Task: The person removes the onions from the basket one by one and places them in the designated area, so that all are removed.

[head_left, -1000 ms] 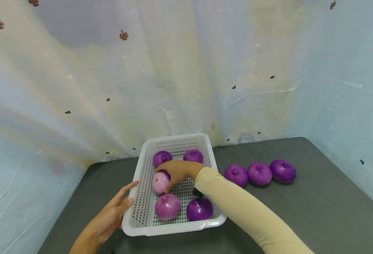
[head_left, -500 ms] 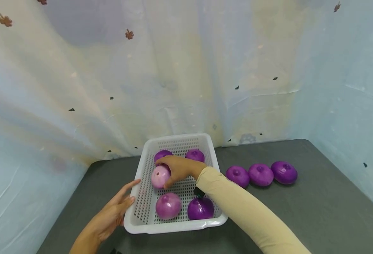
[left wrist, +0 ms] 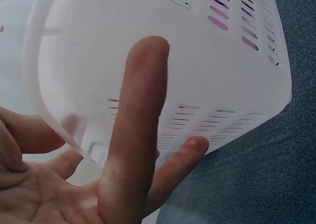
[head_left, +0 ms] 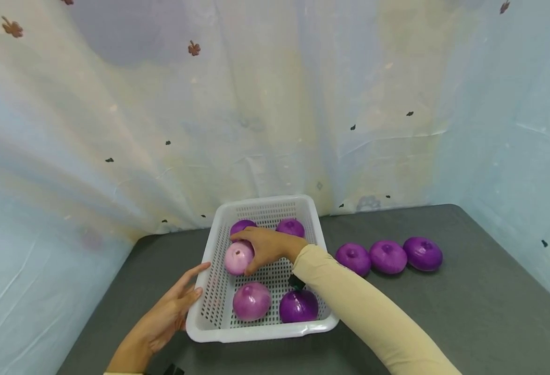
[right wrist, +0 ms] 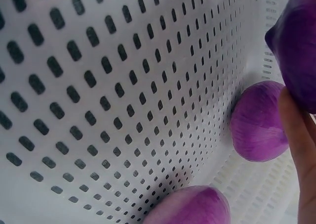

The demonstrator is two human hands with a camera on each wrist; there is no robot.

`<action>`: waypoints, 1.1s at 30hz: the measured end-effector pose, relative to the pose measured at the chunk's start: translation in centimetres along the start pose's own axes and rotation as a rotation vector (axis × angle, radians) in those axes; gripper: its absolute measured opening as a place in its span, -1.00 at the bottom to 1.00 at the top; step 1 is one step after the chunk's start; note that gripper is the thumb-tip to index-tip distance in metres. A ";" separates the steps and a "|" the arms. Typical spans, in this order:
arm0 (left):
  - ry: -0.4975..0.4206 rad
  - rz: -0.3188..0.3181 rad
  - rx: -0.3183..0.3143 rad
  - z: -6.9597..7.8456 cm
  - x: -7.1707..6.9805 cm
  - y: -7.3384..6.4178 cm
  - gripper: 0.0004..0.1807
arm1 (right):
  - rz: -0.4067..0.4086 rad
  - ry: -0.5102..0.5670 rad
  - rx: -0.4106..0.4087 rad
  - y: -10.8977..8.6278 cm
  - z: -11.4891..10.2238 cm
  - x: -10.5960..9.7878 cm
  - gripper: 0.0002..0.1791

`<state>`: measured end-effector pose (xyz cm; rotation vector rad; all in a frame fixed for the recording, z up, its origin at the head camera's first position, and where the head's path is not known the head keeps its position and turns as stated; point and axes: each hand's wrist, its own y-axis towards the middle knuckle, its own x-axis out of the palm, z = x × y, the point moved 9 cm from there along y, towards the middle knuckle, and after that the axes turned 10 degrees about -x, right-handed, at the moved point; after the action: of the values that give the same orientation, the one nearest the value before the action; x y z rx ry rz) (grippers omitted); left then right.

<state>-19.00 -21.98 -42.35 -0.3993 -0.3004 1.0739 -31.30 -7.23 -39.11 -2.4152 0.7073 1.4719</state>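
Note:
Over the left half of a white plastic basket [head_left: 262, 336], my right hand [head_left: 267, 247] grips a pale pink-purple onion [head_left: 238, 258], its round end mark facing up. In the right wrist view, a finger [right wrist: 297, 140] presses against a purple onion [right wrist: 298, 48] whose tip points toward the basket floor. My left hand [head_left: 167, 315] is at the basket's left side, index finger and thumb at the rim; in the left wrist view, straight fingers [left wrist: 136, 120] lie along the outer wall. A pink onion [head_left: 251, 301] and a dark purple one [head_left: 299, 306] sit at the basket's near end.
Two more purple onions stand at the basket's far end, the left one [head_left: 243, 225] partly behind my right hand, the right one [head_left: 291, 226] in plain sight. Three onions [head_left: 388, 257] stand in a row on the dark grey table [head_left: 472, 307]. A pale patterned curtain [head_left: 275, 104] hangs behind.
My right hand has moved the pale onion slightly toward the basket's far end, turning it a little. My left hand stays at the rim. The head view has shifted slightly.

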 end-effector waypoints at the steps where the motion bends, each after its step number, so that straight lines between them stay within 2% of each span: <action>1: 0.001 -0.002 0.000 0.0 0.0 0.0 -0.33 | -0.003 0.000 0.000 0.0 0.0 0.0 0.05; 8: -0.004 -0.009 -0.003 0.0 -0.2 0.2 -0.33 | -0.003 -0.002 -0.014 0.1 -0.2 0.0 0.05; 14: 0.001 -0.004 -0.006 0.0 -0.1 0.2 -0.33 | 0.013 0.043 -0.018 -0.1 -0.2 -0.3 -0.01; 21: 0.007 0.008 -0.015 0.0 -0.1 0.1 -0.33 | 0.045 0.038 -0.045 0.1 -0.4 -0.6 -0.06; 33: 0.012 0.009 -0.013 -0.1 -0.1 0.2 -0.34 | 0.083 0.076 -0.067 0.0 -0.7 -1.0 0.00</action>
<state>-19.17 -22.02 -42.55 -0.4189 -0.2955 1.0781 -31.18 -7.26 -37.93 -2.5322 0.7957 1.4637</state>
